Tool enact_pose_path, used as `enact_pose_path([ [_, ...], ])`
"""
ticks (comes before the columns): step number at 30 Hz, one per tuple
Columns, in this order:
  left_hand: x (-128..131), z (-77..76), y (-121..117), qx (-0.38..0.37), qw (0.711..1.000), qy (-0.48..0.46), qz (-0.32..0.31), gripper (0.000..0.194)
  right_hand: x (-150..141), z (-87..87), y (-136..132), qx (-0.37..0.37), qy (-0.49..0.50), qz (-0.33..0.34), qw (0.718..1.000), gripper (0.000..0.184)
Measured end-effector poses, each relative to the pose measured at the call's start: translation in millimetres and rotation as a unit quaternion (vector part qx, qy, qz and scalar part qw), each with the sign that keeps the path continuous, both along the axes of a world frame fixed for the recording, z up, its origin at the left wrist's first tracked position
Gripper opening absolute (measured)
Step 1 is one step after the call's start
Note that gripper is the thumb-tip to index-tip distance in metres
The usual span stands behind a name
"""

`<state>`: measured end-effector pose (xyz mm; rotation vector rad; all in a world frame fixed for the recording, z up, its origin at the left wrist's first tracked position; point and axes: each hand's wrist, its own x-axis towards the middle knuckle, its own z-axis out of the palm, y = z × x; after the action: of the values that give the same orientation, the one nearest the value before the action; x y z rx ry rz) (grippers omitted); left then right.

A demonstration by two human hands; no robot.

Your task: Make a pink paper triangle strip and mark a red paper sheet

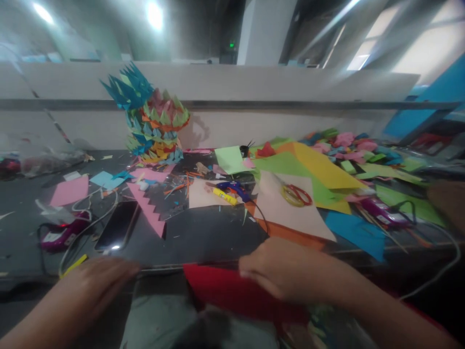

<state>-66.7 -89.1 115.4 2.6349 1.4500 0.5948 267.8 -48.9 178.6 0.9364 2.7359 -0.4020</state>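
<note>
My left hand [105, 278], slightly blurred, rests at the table's front edge with its fingers stretched to the right. It holds nothing that I can see; a phone [118, 225] and a yellow strip [74, 265] lie close to it. My right hand [269, 266] is closed at the upper edge of a sheet of red paper [225, 291], which hangs below the table edge over my lap. Its fingertips are partly hidden. Beyond that hand are red-and-yellow-handled scissors [296, 195], a blue glue gun [232, 188] and a yellow glue stick [224, 196] on pale paper.
A layered folded-paper model [154, 121] stands at the back left. Purple power strips [65, 232] with cables lie at left and right. Green and yellow sheets [319, 165], a pile of coloured paper pieces [348, 145] and a zigzag-cut pink strip [148, 208] cover parts of the table.
</note>
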Motion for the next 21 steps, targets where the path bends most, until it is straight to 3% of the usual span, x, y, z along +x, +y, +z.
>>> enact_pose_path([
  [3,37,28.0,2,0.069,0.992,0.037,-0.094,0.032,-30,1.4,-2,0.02,0.01,0.079,0.997,0.02],
  [5,68,42.6,4,0.037,0.989,0.067,-0.13,0.027,-48,3.1,-3,0.044,0.027,0.117,0.992,0.019],
  [8,93,50.3,9,-0.005,0.979,0.1,-0.179,0.021,-58,4.3,-3,0.06,0.03,0.141,0.988,0.014],
  [12,91,47.6,13,-0.009,0.969,0.116,-0.217,0.026,-50,-0.4,-3,0.076,0.032,0.157,0.984,0.008],
  [16,82,49.0,15,-0.061,0.961,0.111,-0.246,0.029,-38,-10.0,-6,0.077,0.064,0.17,0.98,0.01],
  [21,53,44.5,17,-0.125,0.974,0.071,-0.173,0.032,5,-21.6,3,0.07,0.117,0.097,0.986,0.022],
])
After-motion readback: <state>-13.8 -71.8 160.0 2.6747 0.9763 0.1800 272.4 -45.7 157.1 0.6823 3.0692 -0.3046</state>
